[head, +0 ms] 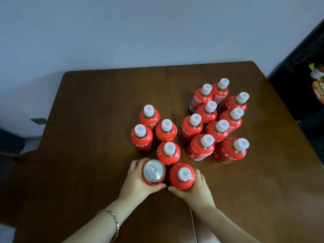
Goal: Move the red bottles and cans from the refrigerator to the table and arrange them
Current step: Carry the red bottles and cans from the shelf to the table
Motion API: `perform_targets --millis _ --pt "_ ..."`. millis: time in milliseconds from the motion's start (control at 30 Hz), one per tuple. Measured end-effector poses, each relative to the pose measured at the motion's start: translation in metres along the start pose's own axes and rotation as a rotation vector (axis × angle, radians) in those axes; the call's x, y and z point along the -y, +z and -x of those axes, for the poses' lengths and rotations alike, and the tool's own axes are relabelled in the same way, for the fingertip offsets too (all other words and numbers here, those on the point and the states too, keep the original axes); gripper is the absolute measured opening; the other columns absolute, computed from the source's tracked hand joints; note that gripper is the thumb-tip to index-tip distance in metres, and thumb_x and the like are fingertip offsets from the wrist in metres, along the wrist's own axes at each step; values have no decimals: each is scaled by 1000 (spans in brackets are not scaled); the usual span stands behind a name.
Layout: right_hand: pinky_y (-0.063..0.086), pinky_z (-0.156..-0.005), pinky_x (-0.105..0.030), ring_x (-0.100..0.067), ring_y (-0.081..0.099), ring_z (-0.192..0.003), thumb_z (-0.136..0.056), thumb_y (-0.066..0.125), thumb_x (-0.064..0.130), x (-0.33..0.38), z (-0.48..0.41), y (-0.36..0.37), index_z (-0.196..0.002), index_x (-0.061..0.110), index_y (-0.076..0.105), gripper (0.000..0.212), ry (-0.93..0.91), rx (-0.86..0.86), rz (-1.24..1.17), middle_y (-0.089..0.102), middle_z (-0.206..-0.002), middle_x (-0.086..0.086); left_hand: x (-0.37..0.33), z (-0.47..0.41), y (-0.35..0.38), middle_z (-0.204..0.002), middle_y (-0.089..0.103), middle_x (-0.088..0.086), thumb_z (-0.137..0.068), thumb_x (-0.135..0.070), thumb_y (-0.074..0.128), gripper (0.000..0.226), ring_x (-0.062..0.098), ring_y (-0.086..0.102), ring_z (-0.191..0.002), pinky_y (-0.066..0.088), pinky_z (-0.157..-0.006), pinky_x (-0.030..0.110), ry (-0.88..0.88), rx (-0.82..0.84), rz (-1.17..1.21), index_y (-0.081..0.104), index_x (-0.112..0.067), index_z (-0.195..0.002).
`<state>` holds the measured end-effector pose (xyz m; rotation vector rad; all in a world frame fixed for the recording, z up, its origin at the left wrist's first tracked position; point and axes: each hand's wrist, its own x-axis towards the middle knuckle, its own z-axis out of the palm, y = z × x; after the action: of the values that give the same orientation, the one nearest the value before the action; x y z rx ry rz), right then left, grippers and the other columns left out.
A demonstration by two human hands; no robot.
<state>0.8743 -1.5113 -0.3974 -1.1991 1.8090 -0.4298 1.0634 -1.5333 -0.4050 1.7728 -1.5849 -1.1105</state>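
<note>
On the brown table [87,137] stand several red bottles with white caps, upright. One cluster [217,120] fills the right half; a smaller group [154,130] stands in the middle. At the front, my left hand [136,183] grips a red can [154,171] with a silver top, fingers curled round its left side. Right beside it my right hand [196,188] holds a red bottle [182,176] from the right. Can and bottle stand on the table, nearly touching each other and the bottle behind [168,152].
A pale wall rises behind the table. At the far right a dark refrigerator [301,81] stands open with colourful packages inside [318,85]. A seam runs down the table's middle. The table's left half holds nothing.
</note>
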Motion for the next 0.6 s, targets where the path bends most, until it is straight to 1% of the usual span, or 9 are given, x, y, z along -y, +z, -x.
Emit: perform_targets --millis 67,133,200,233,300,367,467,533,600 --pt "44 -81 -23 -12 55 -97 -56 88 37 5 0 7 -108 24 37 74 98 4 -102 55 -114 0 1 2 1 -104 48 -11 -47 -29 92 74 3 51 -97 37 -80 9 -25 -13 -24 52 -32 -109" --pt "45 -79 -24 -14 56 -96 -60 88 28 12 -4 10 -108 22 34 73 164 30 -147 57 -111 0 -3 3 -1 -100 52 -11 -50 -25 90 72 6 48 -101 34 -75 5 -49 6 -10 53 -27 -111" --pt "48 -82 -28 -15 57 -96 -62 87 20 19 -9 7 -117 19 37 74 188 51 -148 59 -112 -1 -8 2 -3 -95 49 -17 -51 -19 90 73 13 46 -109 37 -80 14 -63 22 -8 54 -21 -114" --pt "47 -84 -27 -16 57 -98 -62 86 16 22 -13 5 -122 18 38 77 195 52 -146 59 -114 -2 -10 2 -5 -93 47 -19 -52 -17 90 74 15 45 -110 36 -83 19 -67 30 -17 54 -20 -116" --pt "41 -85 -21 -19 56 -108 -63 85 9 29 -23 1 -129 15 39 81 205 18 -164 58 -119 -4 -14 1 -9 -94 48 -15 -52 -17 90 74 15 45 -111 35 -85 20 -80 47 -28 55 -20 -116" --pt "43 -86 -24 -25 58 -112 -64 84 12 35 -37 3 -126 11 42 75 244 -62 -191 58 -121 -7 -17 -1 -12 -101 52 -7 -53 -19 90 73 11 46 -107 36 -87 19 -107 58 -36 54 -21 -117" --pt "50 -89 -37 -34 61 -105 -69 79 23 44 -49 13 -121 6 41 67 327 -113 -226 59 -120 -17 -22 -3 -13 -112 49 1 -52 -19 91 73 0 44 -88 36 -86 18 -162 71 -22 53 -22 -115" --pt "49 -80 -32 -31 62 -105 -73 73 25 42 -50 20 -121 2 47 58 306 -64 -160 61 -118 -15 -26 -3 -11 -117 48 5 -52 -17 91 75 3 42 -86 36 -85 19 -187 66 -15 52 -21 -116" --pt "46 -73 -28 -24 64 -96 -78 65 26 40 -41 19 -114 4 56 44 254 3 -78 67 -109 -11 -31 -5 -7 -118 45 5 -54 -15 90 76 9 43 -90 36 -86 20 -237 45 -5 51 -17 -120"
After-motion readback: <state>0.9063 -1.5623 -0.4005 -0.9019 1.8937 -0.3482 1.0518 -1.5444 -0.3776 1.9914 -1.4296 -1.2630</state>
